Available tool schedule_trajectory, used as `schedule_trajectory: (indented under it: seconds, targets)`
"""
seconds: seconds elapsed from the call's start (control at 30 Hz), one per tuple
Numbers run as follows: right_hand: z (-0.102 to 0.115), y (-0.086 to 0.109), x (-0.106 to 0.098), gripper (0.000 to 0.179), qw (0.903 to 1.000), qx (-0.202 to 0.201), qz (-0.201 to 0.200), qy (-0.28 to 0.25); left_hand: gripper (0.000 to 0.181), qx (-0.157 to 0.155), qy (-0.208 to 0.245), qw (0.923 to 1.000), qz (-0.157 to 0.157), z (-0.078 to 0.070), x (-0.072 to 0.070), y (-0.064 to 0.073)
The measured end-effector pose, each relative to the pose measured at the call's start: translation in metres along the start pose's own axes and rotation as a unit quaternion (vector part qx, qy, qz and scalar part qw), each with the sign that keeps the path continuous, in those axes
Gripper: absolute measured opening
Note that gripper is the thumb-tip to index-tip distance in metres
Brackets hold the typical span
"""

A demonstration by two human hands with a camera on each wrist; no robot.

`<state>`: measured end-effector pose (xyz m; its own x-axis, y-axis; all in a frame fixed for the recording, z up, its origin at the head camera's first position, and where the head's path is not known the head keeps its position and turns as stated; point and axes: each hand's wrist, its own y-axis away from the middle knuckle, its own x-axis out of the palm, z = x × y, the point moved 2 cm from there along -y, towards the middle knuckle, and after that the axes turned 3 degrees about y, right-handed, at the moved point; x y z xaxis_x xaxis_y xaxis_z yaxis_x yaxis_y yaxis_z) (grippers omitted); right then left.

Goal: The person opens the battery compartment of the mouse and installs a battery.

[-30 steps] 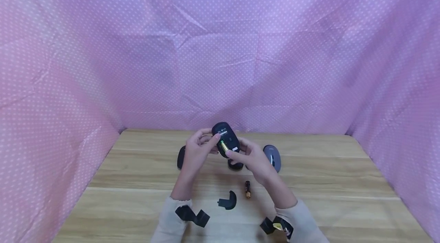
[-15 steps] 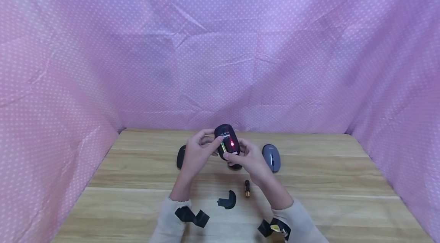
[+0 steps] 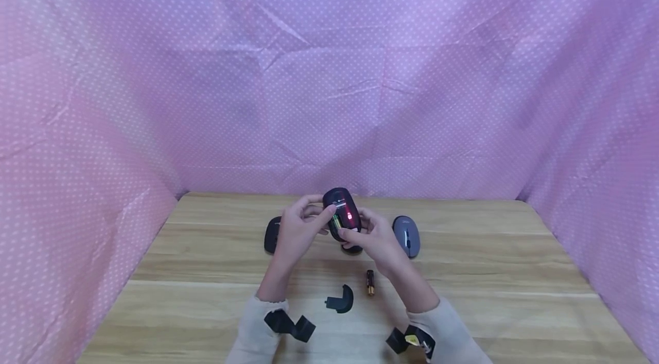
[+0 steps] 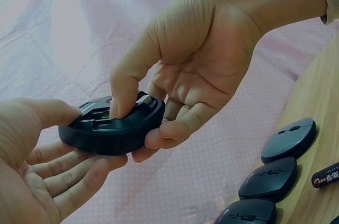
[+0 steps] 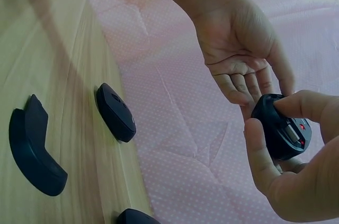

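Note:
A black computer mouse [image 3: 344, 204] is held underside up above the table, a red light glowing on its base. In its slot lies a green and gold battery [image 3: 337, 222]. My left hand [image 3: 297, 229] grips the mouse's left side, thumb on the underside and fingers beneath. From the other side my right hand [image 3: 382, 241] grips it, with the thumb [image 4: 123, 97] pressing at the battery slot in the left wrist view. Below the hands on the wooden table lie a curved black mouse cover [image 3: 346, 299] and a loose black and copper battery [image 3: 370, 283].
A grey mouse [image 3: 407, 236] sits right of the hands and a black mouse [image 3: 271, 236] left of them. Another dark mouse [image 3: 352, 249] is partly hidden under the held one. Pink dotted cloth [image 3: 329, 95] hangs around the table's back and sides.
The mouse has tilted and shifted slightly right and down in both hands. Its red light, not visible a second ago, now shows. The things on the table have stayed put.

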<state>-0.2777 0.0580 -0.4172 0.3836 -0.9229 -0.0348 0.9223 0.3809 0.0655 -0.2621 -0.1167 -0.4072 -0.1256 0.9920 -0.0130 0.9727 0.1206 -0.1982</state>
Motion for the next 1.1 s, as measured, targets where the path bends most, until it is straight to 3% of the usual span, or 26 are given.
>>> schedule_trajectory:
  seconds: [0.53, 0.7, 0.87, 0.97, 1.1]
  targets:
    - [0.0, 0.001, -0.001, 0.051, 0.9978, -0.005, 0.053, 0.039, 0.033, -0.023, -0.006, 0.9997, -0.012, -0.001, -0.009, -0.001]
    - [-0.004, 0.003, -0.002, 0.046, 0.9906, -0.01, 0.097, 0.095, 0.032, -0.025, 0.003, 0.9991, -0.035, -0.001, -0.019, -0.002]
    - [-0.014, 0.006, -0.001, 0.033, 0.9711, -0.055, 0.136, 0.189, 0.032, -0.027, 0.013, 0.9975, -0.064, -0.005, -0.033, -0.003]
    - [-0.019, 0.008, -0.001, 0.028, 0.951, -0.083, 0.153, 0.255, 0.033, -0.03, 0.021, 0.9967, -0.072, -0.005, -0.04, -0.004]
    - [-0.026, 0.013, -0.001, 0.032, 0.9232, -0.087, 0.191, 0.322, 0.034, -0.031, 0.025, 0.9966, -0.072, -0.005, -0.045, -0.004]
